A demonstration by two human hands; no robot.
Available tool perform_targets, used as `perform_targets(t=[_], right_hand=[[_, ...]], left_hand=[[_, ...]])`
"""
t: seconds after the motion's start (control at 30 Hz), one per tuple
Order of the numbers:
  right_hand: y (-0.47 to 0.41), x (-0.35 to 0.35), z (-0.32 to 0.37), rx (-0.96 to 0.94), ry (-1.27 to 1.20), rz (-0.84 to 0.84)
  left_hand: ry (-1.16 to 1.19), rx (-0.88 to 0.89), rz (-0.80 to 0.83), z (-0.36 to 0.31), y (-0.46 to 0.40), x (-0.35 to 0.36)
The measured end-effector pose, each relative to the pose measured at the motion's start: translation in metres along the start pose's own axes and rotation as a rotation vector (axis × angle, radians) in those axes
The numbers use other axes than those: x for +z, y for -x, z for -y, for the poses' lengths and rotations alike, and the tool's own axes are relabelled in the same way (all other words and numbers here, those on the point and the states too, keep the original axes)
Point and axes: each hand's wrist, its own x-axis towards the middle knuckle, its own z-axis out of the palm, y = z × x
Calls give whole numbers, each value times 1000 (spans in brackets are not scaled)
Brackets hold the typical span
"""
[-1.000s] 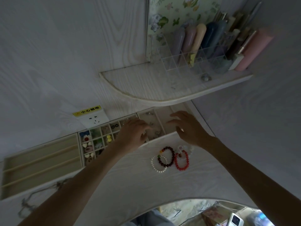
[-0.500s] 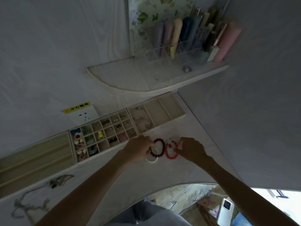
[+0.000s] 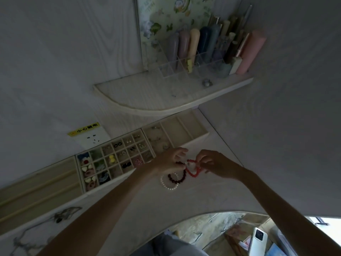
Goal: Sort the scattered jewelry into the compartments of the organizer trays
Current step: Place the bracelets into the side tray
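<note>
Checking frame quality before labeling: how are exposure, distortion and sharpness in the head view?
Head view: dim and underexposed, desk and both hands in shade; bright patch at lower right by the floor; wide-angle bending curves the shelf and desk edge; red bracelet is readable, small items in the grid tray are soft.

Red bracelet, maroon bracelet, white pearl bracelet (on a pale wood-grain desk).

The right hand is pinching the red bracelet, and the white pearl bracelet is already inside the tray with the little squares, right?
Not quite. The right hand does pinch the red bracelet, but the head view shows the white pearl bracelet lying on the tabletop, in front of the tray with the little squares, not inside it.
</note>
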Motion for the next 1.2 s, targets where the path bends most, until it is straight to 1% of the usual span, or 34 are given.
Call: perform_targets(t=[0.07,0.13,0.23,0.33,0.47,0.57,0.6,0.67,0.73,0.77,0.83,0.93,1.0,1.07,1.2], right_hand=[[-3,-8,9,-44,-60,24],[-8,-15,16,-65,-102,18],[-19,-22,22,-78,-135,-17],[-32,-25,25,-68,-157,-92],[-57,-27,27,-37,-144,-209],[-80,-31,28,-21,-80,-295],[-88,-32,28,-21,-57,-313],[-103,-35,27,-26,3,-348],[-115,-37,25,-12,89,-377],[-120,-37,24,-2,129,-386],[-129,-37,21,6,181,-407],[-136,-34,19,20,233,-421],[-139,-32,15,33,298,-436],[-140,-29,13,25,368,-463],[-145,-28,14,-21,539,-533]], left_hand=[[39,-24,69,-4,-3,-5],[38,-12,75,-4,-6,-8],[71,15,-64,-1,-8,-12],[138,20,-216,1,-10,-18],[82,-9,-329,8,-23,-35],[0,-62,-372,4,-38,-51],[26,-82,-405,3,-44,-54],[156,-127,-467,1,-55,-60],[235,-161,-485,6,-66,-65],[203,-181,-476,8,-70,-66],[5,-218,-452,13,-77,-70],[-270,-203,-495,22,-85,-71],[-357,-165,-548,28,-89,-70],[-394,-119,-576,33,-93,-70],[-530,-57,-581,38,-95,-69]])
